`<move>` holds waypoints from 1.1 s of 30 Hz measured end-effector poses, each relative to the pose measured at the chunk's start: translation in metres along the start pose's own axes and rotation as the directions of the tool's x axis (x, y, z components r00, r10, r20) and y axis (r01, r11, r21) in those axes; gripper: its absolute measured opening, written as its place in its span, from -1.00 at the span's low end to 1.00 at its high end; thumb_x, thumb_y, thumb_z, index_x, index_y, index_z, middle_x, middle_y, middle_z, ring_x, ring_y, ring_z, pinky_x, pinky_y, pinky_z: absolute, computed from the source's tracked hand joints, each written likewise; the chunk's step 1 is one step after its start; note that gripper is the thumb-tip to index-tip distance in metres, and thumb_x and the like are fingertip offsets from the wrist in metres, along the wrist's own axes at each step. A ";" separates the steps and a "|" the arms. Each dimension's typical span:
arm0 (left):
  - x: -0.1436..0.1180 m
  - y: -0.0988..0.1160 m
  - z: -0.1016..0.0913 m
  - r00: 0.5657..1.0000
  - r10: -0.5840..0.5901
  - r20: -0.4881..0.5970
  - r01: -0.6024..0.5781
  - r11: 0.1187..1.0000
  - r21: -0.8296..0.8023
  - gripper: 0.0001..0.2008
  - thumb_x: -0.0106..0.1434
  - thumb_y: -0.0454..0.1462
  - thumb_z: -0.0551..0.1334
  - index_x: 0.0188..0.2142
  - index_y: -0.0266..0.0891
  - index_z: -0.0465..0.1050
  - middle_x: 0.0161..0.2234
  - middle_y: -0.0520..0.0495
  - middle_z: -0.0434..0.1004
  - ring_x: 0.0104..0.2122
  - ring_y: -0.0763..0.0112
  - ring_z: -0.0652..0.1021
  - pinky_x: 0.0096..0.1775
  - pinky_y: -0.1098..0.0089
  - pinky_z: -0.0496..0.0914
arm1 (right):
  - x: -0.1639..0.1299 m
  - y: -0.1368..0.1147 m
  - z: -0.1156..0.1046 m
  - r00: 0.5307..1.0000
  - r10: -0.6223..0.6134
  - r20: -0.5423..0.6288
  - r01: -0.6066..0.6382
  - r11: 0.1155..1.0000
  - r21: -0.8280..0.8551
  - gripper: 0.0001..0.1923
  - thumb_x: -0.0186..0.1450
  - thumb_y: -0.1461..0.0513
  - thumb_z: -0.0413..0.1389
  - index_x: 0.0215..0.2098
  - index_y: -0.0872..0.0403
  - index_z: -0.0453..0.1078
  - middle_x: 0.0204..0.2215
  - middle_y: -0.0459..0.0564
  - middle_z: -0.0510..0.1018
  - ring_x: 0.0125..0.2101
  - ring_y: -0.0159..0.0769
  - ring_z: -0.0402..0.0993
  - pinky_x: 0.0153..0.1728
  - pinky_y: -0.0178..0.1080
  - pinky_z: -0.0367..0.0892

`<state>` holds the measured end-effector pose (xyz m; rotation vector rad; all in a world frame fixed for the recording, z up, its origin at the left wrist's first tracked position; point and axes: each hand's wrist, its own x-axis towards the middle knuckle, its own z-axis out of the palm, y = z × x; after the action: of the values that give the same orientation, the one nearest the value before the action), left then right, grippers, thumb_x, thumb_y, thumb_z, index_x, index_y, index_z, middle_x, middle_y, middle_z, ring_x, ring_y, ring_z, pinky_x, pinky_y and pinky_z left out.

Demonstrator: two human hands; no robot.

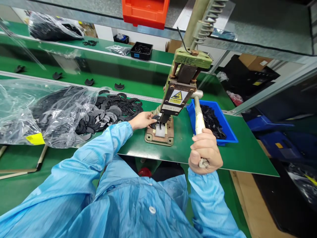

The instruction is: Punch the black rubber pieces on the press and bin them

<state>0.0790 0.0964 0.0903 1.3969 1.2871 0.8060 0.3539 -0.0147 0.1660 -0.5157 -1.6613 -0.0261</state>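
A small piece held close to a big press [182,77].
The left hand [143,120] pinches a black piece [155,123] at the press's foot; the right hand [205,151] grips its handle [199,117] tight. If the handle drops too soon, the left hand could get squashed. Left of the press is a pile [109,112]; right, a blue bin [231,135]. Before the press, a green table [137,148] strip leaves room to its edge.

Your green workbench [247,148] sits beneath a grey shelf [260,28].
Beyond it, a long green surface [138,76] runs crosswise before you, with a green upper tier [160,57] behind; to your right, a metal strut [272,88] slants near a cardboard box [255,62].
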 end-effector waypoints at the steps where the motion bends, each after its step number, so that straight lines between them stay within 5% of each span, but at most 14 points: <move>1: 0.001 0.000 -0.001 1.000 0.000 0.006 0.000 1.000 0.001 -0.76 0.31 -0.25 0.48 -0.28 -0.27 0.45 -0.47 0.04 0.54 -0.55 0.51 0.54 -0.45 0.45 0.52 | 0.000 0.000 0.000 1.000 0.001 -0.003 -0.001 1.000 0.000 -0.74 0.34 0.15 0.22 -0.49 -0.04 0.32 -0.56 -0.19 0.49 -0.35 -0.24 0.58 0.07 0.18 0.51; 13: 0.017 0.008 -0.009 0.969 -0.170 0.180 0.180 0.983 -0.038 -0.66 0.22 -0.23 0.55 -0.33 -0.25 0.39 -0.51 0.07 0.51 -0.56 0.51 0.55 -0.49 0.50 0.53 | 0.000 0.001 0.003 0.998 -0.010 -0.054 0.010 1.000 0.012 -0.74 0.32 0.17 0.22 -0.50 -0.03 0.33 -0.57 -0.19 0.48 -0.38 -0.25 0.57 0.04 0.17 0.51; 25: 0.023 0.013 -0.009 0.916 -0.328 0.233 0.347 0.937 -0.044 -0.65 0.28 -0.28 0.50 -0.38 -0.21 0.30 -0.53 -0.02 0.56 -0.57 0.40 0.62 -0.44 0.44 0.58 | 0.000 -0.001 0.003 0.998 -0.006 -0.060 0.007 1.000 0.021 -0.73 0.33 0.18 0.22 -0.50 -0.02 0.32 -0.57 -0.18 0.48 -0.38 -0.25 0.57 0.05 0.20 0.51; 30: 0.017 0.010 -0.004 0.924 -0.323 0.204 0.350 0.930 -0.113 -0.62 0.27 -0.25 0.52 -0.38 -0.22 0.30 -0.53 -0.05 0.58 -0.56 0.41 0.63 -0.44 0.46 0.58 | 0.046 -0.001 0.006 0.991 -0.055 -0.118 0.071 0.988 0.134 -0.82 0.33 0.10 0.30 -0.29 0.01 0.47 -0.45 -0.10 0.55 -0.31 -0.24 0.61 0.03 0.15 0.52; 33: 0.005 0.008 -0.002 0.947 -0.278 0.161 0.306 0.934 -0.186 -0.60 0.28 -0.20 0.53 -0.38 -0.22 0.30 -0.53 -0.02 0.57 -0.57 0.45 0.61 -0.44 0.47 0.58 | 0.096 0.001 0.007 0.979 -0.006 -0.205 0.047 0.980 0.195 -0.55 0.27 0.02 0.35 0.06 0.01 0.52 -0.13 0.00 0.64 -0.07 -0.14 0.66 0.09 0.11 0.49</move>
<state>0.0800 0.1023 0.0977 1.0418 1.2331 0.6139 0.3419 0.0188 0.2551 -0.3270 -1.4512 0.0650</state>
